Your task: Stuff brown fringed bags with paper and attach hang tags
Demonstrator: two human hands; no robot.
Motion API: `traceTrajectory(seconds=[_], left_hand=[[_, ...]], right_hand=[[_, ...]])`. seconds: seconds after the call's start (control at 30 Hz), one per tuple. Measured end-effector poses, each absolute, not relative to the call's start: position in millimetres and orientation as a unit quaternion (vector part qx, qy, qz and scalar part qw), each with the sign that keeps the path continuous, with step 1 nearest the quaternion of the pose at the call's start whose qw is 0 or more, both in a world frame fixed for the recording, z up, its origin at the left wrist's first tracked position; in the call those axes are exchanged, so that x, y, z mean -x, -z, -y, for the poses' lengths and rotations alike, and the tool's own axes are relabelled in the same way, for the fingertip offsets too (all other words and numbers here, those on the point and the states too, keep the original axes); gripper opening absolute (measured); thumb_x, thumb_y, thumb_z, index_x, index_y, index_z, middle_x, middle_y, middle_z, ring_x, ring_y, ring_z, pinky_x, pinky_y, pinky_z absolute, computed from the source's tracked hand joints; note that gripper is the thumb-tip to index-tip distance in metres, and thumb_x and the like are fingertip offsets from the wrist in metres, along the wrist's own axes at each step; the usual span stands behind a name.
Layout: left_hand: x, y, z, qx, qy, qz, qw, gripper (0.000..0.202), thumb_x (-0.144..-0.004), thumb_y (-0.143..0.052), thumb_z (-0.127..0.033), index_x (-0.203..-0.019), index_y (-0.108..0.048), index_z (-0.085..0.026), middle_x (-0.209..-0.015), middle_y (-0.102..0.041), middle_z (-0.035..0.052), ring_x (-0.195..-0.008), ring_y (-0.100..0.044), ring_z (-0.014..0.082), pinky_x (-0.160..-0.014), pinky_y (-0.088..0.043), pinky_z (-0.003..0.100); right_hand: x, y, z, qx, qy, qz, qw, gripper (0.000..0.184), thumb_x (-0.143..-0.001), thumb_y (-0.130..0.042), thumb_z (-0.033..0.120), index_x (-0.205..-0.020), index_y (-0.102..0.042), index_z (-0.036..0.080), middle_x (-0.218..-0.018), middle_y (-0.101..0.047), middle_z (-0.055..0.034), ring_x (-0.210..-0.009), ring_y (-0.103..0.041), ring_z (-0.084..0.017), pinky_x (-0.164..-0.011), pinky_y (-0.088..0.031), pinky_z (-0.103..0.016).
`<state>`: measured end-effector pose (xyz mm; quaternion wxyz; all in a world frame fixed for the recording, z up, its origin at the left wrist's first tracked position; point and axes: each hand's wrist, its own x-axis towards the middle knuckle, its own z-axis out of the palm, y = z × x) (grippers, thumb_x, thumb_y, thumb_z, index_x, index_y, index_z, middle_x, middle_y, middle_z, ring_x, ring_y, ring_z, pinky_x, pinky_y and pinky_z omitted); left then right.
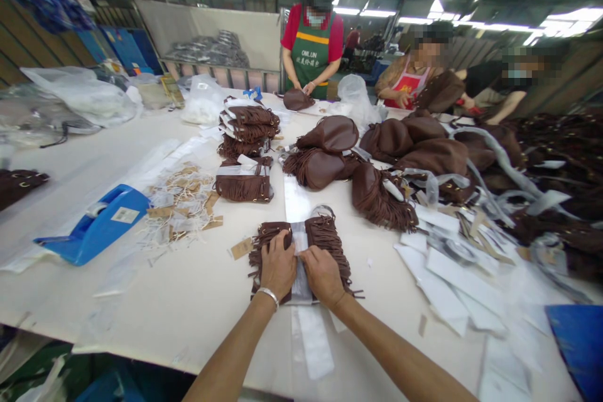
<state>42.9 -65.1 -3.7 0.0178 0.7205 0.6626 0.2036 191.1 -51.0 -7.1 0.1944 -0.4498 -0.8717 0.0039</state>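
A brown fringed bag (325, 235) lies flat on the table in front of me. A pale, partly see-through strip (301, 289) runs across its middle. My left hand (279, 267) presses on the bag's left half, its fingers bent against it beside the strip. My right hand (325, 276) has its fingers curled and pinched at the strip's right edge. What lies under the fingertips is partly hidden. A tan tag (242, 248) sticks out at the bag's left side. Another white strip (313, 342) extends from below the bag toward me.
Left stand a blue tape dispenser (94, 226) and a heap of stringed tags (181, 204). Ahead are stacked fringed bags (247, 129) and a single banded bag (244, 187). Rounded brown bags (325, 166) and white strips (464, 282) lie to the right. Co-workers (313, 50) stand across the table.
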Motion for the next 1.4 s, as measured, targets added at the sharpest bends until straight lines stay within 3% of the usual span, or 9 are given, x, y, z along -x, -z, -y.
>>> traceTrajectory(seconds=[0.33, 0.57, 0.97, 1.4], left_hand=[[-34.2, 6.5, 63.9, -0.73, -0.198, -0.654, 0.016, 0.039, -0.088, -0.047, -0.015, -0.122, -0.06, -0.029, -0.143, -0.042, 0.0107, -0.128, -0.04, 0.0306, -0.099, -0.036, 0.055], [-34.9, 9.2, 59.6, -0.707, -0.225, -0.669, 0.036, 0.028, -0.09, -0.05, -0.018, -0.11, -0.065, -0.03, -0.14, -0.045, 0.0078, -0.125, -0.041, 0.0295, -0.098, -0.037, 0.053], [-34.3, 6.7, 58.3, -0.705, -0.21, -0.676, 0.042, 0.029, -0.094, -0.046, -0.024, -0.113, -0.066, -0.033, -0.14, -0.045, 0.0061, -0.124, -0.041, 0.0283, -0.099, -0.034, 0.051], [-33.2, 4.7, 55.7, -0.696, -0.223, -0.681, 0.05, 0.026, -0.092, -0.05, -0.023, -0.108, -0.069, -0.034, -0.137, -0.049, 0.0036, -0.118, -0.044, 0.026, -0.098, -0.034, 0.049]], right_hand=[[-189.1, 5.1, 50.8, 0.414, 0.026, 0.9, 0.134, 0.011, -0.094, -0.051, 0.017, -0.098, -0.06, 0.019, -0.089, -0.058, -0.0052, -0.084, -0.048, -0.021, -0.077, -0.031, -0.034], [-187.0, 4.2, 50.0, 0.4, 0.027, 0.91, 0.106, 0.01, -0.094, -0.05, 0.015, -0.096, -0.059, 0.018, -0.089, -0.058, -0.006, -0.086, -0.049, -0.021, -0.078, -0.031, -0.035], [-185.5, -2.6, 47.7, 0.386, 0.033, 0.92, 0.051, 0.007, -0.093, -0.052, 0.015, -0.094, -0.058, 0.018, -0.089, -0.058, -0.0055, -0.085, -0.05, -0.021, -0.077, -0.033, -0.035], [-176.4, -6.4, 52.6, 0.351, 0.048, 0.935, -0.007, 0.015, -0.095, -0.044, 0.015, -0.099, -0.059, 0.014, -0.094, -0.059, -0.0097, -0.087, -0.052, -0.024, -0.076, -0.037, -0.038]])
